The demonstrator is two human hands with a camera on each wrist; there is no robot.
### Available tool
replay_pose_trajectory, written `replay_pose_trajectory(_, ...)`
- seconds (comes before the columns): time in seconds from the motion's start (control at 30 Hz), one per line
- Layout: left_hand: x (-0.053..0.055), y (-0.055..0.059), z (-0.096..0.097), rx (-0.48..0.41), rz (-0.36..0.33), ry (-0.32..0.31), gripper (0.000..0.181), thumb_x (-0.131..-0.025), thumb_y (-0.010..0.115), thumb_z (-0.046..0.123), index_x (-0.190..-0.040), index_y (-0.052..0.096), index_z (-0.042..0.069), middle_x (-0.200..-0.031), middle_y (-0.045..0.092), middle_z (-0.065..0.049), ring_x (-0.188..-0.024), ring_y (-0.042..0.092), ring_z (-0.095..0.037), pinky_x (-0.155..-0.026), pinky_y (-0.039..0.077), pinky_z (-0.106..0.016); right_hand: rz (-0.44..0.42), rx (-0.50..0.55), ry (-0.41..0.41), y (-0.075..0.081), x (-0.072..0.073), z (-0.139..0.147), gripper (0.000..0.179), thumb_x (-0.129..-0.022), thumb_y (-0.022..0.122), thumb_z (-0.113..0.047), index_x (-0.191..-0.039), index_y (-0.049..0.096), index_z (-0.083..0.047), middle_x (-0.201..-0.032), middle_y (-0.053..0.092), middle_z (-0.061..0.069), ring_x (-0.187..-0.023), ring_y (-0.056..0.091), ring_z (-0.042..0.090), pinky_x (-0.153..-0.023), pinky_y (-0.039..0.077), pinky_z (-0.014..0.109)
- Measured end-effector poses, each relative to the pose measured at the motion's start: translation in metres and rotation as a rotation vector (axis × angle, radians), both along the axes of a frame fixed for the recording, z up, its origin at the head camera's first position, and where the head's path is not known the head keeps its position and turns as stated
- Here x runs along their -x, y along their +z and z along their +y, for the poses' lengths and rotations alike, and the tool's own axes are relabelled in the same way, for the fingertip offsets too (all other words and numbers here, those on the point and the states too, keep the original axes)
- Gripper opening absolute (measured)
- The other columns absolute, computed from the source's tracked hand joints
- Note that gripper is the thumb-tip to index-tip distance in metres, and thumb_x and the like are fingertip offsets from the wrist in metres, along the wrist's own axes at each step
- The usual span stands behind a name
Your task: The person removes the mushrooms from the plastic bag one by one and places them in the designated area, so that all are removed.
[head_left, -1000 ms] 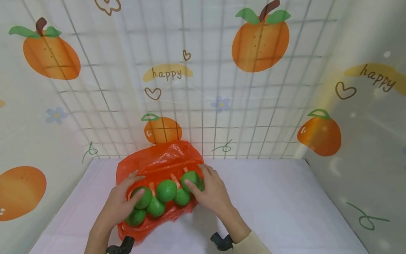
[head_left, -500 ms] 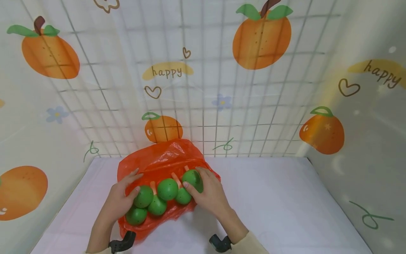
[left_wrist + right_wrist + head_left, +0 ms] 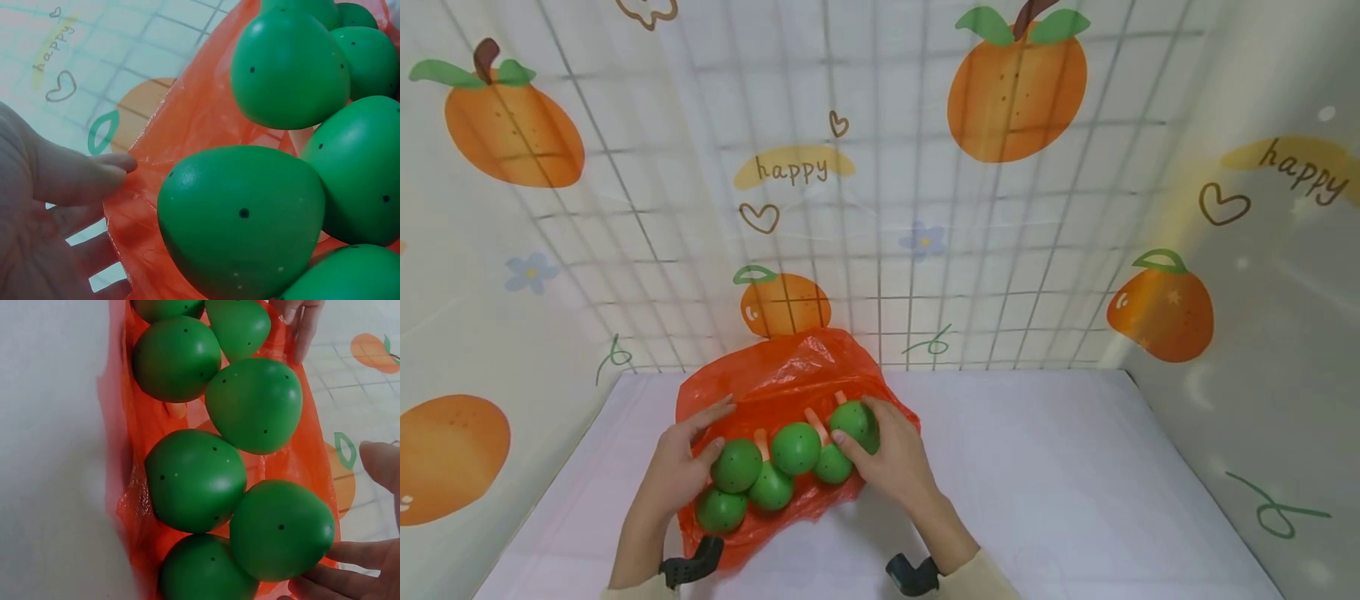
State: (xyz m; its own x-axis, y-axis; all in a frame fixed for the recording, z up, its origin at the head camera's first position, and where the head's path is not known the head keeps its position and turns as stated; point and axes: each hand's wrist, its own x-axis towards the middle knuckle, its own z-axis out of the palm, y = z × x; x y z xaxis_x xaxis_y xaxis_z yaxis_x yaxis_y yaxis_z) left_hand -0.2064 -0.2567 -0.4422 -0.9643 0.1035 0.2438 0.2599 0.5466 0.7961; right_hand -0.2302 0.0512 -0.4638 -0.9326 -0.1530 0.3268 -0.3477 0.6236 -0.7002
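Note:
Several green balls with small black dots, one a ball at the upper left (image 3: 737, 465), lie in a cluster on a red plastic bag (image 3: 790, 367). Pale stick-like parts (image 3: 816, 423) show between some of them. My left hand (image 3: 681, 471) is at the cluster's left end, fingers spread along the bag's edge; in the left wrist view its thumb (image 3: 81, 172) stands apart from the nearest ball (image 3: 244, 219). At the right end my right hand (image 3: 898, 454) lies around the rightmost ball (image 3: 853, 425). In the right wrist view, its extended fingers (image 3: 350, 581) reach that ball's side.
The bag lies on a white tabletop (image 3: 1037, 483), toward its left side. Behind stands a white grid-backed curtain (image 3: 880, 208) printed with oranges, and similar printed sheets rise at both sides. Each wrist wears a black camera mount, such as the right mount (image 3: 913, 575).
My left thumb has drawn back leftward from over the upper left ball to its side. The right hand keeps its place, and more of the bag's right edge shows behind it.

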Motion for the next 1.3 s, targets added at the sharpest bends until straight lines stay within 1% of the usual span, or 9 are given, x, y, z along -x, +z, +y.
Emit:
replay_pose_trajectory(0.13, 0.002, -0.002, -0.004, -0.03, -0.026, 0.004, 0.049, -0.099, 0.055, -0.01, -0.145, 0.063, 0.005, -0.158, 0.052, -0.008, -0.151, 0.037, -0.04, -0.118, 0.034, -0.064, -0.007, 0.015, -0.006, -0.001, 0.0, -0.001, 0.072, -0.094, 0.073, -0.048, -0.146, 0.057, -0.001, -0.143, 0.062, 0.014, -0.127, 0.06, 0.036, -0.104, 0.053, 0.057)
replay_pose_trajectory(0.37, 0.002, -0.002, -0.006, -0.074, -0.026, -0.019, 0.051, -0.097, 0.054, -0.015, -0.143, 0.064, 0.004, -0.158, 0.052, -0.011, -0.152, 0.036, -0.041, -0.118, 0.034, -0.066, -0.018, 0.024, -0.007, -0.004, 0.003, -0.003, 0.072, -0.092, 0.078, -0.044, -0.146, 0.056, -0.001, -0.141, 0.063, 0.014, -0.126, 0.06, 0.034, -0.104, 0.053, 0.057)
replay_pose_trajectory(0.47, 0.002, -0.002, -0.006, -0.069, -0.031, -0.017, 0.051, -0.097, 0.053, -0.015, -0.143, 0.065, 0.005, -0.157, 0.053, -0.011, -0.151, 0.037, -0.041, -0.118, 0.035, -0.064, -0.028, 0.033, -0.007, -0.005, 0.004, -0.004, 0.073, -0.09, 0.081, -0.041, -0.146, 0.056, -0.001, -0.14, 0.063, 0.013, -0.125, 0.06, 0.034, -0.104, 0.053, 0.057)
replay_pose_trajectory(0.67, 0.007, 0.001, -0.006, -0.044, -0.078, 0.018, 0.054, -0.097, 0.051, -0.014, -0.145, 0.063, 0.006, -0.152, 0.057, -0.012, -0.146, 0.044, -0.041, -0.118, 0.036, -0.063, -0.031, 0.05, -0.011, -0.006, 0.006, -0.004, 0.072, -0.088, 0.085, -0.035, -0.144, 0.057, 0.0, -0.139, 0.064, 0.014, -0.125, 0.06, 0.034, -0.104, 0.054, 0.055)
replay_pose_trajectory(0.87, 0.01, 0.001, -0.004, -0.032, -0.078, 0.035, 0.054, -0.097, 0.051, -0.015, -0.145, 0.063, 0.006, -0.151, 0.058, -0.014, -0.142, 0.049, -0.041, -0.116, 0.04, -0.062, -0.031, 0.065, -0.034, -0.005, 0.008, -0.002, 0.069, -0.085, 0.088, -0.028, -0.142, 0.059, 0.0, -0.136, 0.066, 0.014, -0.124, 0.061, 0.034, -0.105, 0.053, 0.055)
replay_pose_trajectory(1.03, 0.01, 0.001, -0.004, -0.035, -0.081, 0.056, 0.054, -0.098, 0.051, -0.014, -0.146, 0.063, 0.008, -0.152, 0.056, -0.015, -0.141, 0.049, -0.041, -0.115, 0.041, -0.061, -0.017, 0.069, -0.04, -0.007, 0.01, -0.002, 0.065, -0.084, 0.09, -0.022, -0.138, 0.062, 0.002, -0.132, 0.067, 0.016, -0.12, 0.062, 0.035, -0.103, 0.054, 0.056)
replay_pose_trajectory(1.3, 0.01, 0.003, -0.004, -0.037, -0.089, 0.04, 0.055, -0.098, 0.049, -0.015, -0.148, 0.061, 0.006, -0.152, 0.056, -0.016, -0.142, 0.049, -0.042, -0.115, 0.042, -0.058, 0.012, 0.083, -0.036, -0.01, 0.012, -0.003, 0.062, -0.084, 0.089, -0.018, -0.135, 0.063, 0.004, -0.129, 0.068, 0.017, -0.117, 0.063, 0.036, -0.101, 0.055, 0.055)
